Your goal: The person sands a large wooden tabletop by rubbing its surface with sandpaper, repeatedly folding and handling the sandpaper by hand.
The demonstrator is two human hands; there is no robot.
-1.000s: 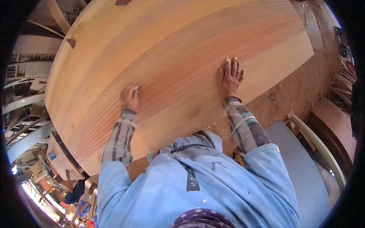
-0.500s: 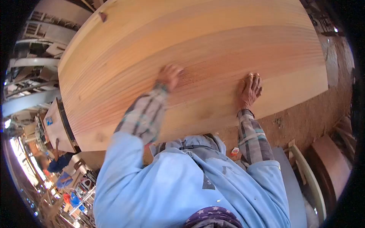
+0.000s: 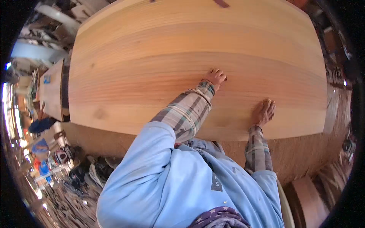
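Note:
A broad wooden panel [image 3: 152, 79] with reddish and yellow grain bands fills the upper view. My left hand [image 3: 215, 77] rests on its middle, fingers curled round something small and dark that barely shows at the fingertips; I cannot make out what it is. Lower and to the right, my right hand [image 3: 264, 112] lies on the panel near its close edge, fingers slightly bent and apart, with nothing visible in it. A dark reddish piece [image 3: 221, 3] sits at the panel's far side.
Another person's dark sleeve [image 3: 41, 124] and hand are at the far left, beside a smaller board [image 3: 51, 91] with a blue item [image 3: 46, 79] on it. Curved wooden pieces [image 3: 310, 197] stand at the lower right. Clutter lies at the lower left.
My left hand has swept rightward along the panel, closer to my right hand. My right hand stays on the near part of the panel. The camera view has turned.

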